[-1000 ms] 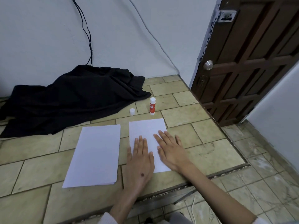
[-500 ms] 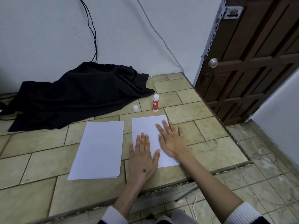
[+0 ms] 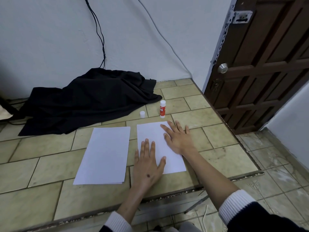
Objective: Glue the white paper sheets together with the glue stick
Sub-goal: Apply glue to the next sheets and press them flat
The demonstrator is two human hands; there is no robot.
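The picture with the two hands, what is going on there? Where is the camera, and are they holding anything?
The camera sits on a person's head, looking down at their own hands. No robot here. The left hand and right hand lie flat on a white sheet on the tiled floor; they press it and grip nothing. Beside it lies a stack of paper. Behind stands the glue stick, open, with its cap next to it. A black cloth lies by the wall.
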